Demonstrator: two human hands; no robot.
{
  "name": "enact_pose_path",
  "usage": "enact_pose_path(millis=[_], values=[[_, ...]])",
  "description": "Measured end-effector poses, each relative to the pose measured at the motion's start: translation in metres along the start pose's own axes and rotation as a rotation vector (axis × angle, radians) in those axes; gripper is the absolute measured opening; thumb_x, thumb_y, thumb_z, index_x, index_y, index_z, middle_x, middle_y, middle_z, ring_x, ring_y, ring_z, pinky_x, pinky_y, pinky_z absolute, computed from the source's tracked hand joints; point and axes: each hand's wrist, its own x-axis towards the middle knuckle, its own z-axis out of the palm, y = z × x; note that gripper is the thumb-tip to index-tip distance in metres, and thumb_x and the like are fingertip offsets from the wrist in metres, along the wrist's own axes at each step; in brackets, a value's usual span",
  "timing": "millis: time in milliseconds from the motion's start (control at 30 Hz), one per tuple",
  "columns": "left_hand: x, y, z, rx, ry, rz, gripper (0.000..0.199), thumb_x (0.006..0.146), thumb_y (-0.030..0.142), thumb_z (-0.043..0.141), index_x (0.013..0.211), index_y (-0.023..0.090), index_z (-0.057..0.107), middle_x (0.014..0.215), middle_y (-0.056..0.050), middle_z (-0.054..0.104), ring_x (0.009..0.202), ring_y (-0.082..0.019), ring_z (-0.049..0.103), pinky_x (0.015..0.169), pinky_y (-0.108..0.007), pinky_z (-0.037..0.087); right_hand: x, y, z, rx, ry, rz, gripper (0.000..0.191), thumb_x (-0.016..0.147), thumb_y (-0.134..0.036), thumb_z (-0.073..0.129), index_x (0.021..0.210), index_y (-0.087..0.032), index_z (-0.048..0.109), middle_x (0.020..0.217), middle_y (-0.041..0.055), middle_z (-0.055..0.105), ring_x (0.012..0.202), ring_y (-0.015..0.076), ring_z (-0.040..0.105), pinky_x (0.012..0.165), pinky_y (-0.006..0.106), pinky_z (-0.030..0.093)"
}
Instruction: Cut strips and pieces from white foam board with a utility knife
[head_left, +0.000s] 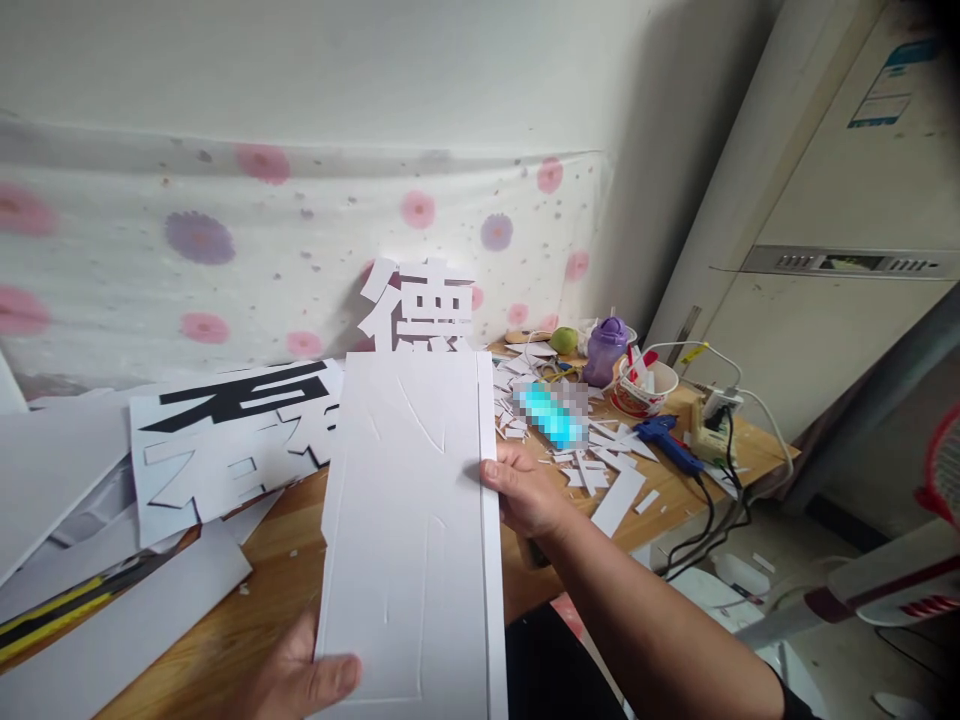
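Note:
Both my hands hold up a long white foam board (409, 500) with faint cut lines scored into its face. My left hand (300, 665) grips its lower left edge, thumb lying on the front. Farther up on the right edge, my right hand (525, 490) is closed, its thumb over the rim and the other fingers behind. Just beyond the board's top stands a white cut-out Chinese character (424, 300), its lower part hidden. To the left lies a white sheet (232, 440) with a black character and cut-out character shapes.
A yellow-and-black utility knife (67, 610) rests on white boards at left. White scraps (592, 470), a blue glue gun (667, 440), a paper bowl (645, 385), a purple bottle (606, 352) and a power strip (712, 430) with cables occupy the table's right side.

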Motion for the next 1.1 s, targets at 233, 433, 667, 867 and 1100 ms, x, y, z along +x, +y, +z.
enact_pose_path(millis=[233,433,667,867,1100], values=[[0.034,0.049,0.014,0.029,-0.015,0.097,0.053,0.053,0.036,0.089,0.100,0.017,0.073,0.093,-0.012,0.076,0.100,-0.040,0.068,0.080,-0.046,0.060,0.021,-0.014,0.003,-0.176,-0.049,-0.095,0.051,0.079,-0.063,0.064,0.057,-0.019,0.051,0.044,-0.0062,0.048,0.037,0.0063,0.041,0.037,0.019,0.030],[0.036,0.040,0.002,-0.039,-0.059,0.011,0.051,0.056,0.032,0.089,0.101,0.015,0.073,0.090,-0.012,0.076,0.090,-0.038,0.071,0.077,-0.046,0.060,0.038,-0.025,0.007,-0.160,-0.058,-0.074,0.048,0.079,-0.060,0.064,0.057,-0.019,0.050,0.041,-0.0063,0.047,0.034,0.0062,0.038,0.034,0.018,0.027],[0.041,0.039,0.002,-0.049,-0.088,0.013,0.047,0.053,0.032,0.090,0.094,0.014,0.074,0.083,-0.012,0.076,0.085,-0.037,0.072,0.074,-0.045,0.061,0.044,-0.018,0.018,0.010,-0.071,-0.080,0.046,0.071,-0.062,0.068,0.061,-0.021,0.050,0.042,-0.0084,0.043,0.033,0.0060,0.032,0.032,0.020,0.024],[0.042,0.041,0.000,-0.049,-0.071,0.051,0.049,0.053,0.033,0.089,0.096,0.016,0.074,0.084,-0.011,0.076,0.084,-0.037,0.072,0.074,-0.047,0.060,0.055,-0.032,0.013,-0.035,-0.098,-0.187,0.045,0.076,-0.061,0.065,0.061,-0.022,0.048,0.048,-0.0063,0.046,0.038,0.0070,0.037,0.037,0.021,0.031],[0.039,0.041,-0.001,-0.031,-0.104,0.059,0.048,0.055,0.035,0.088,0.097,0.016,0.074,0.091,-0.014,0.076,0.089,-0.038,0.071,0.077,-0.049,0.059,0.072,-0.047,0.022,0.035,-0.016,-0.181,0.039,0.075,-0.055,0.072,0.068,-0.022,0.053,0.056,-0.0059,0.050,0.047,0.0088,0.045,0.044,0.021,0.038]])
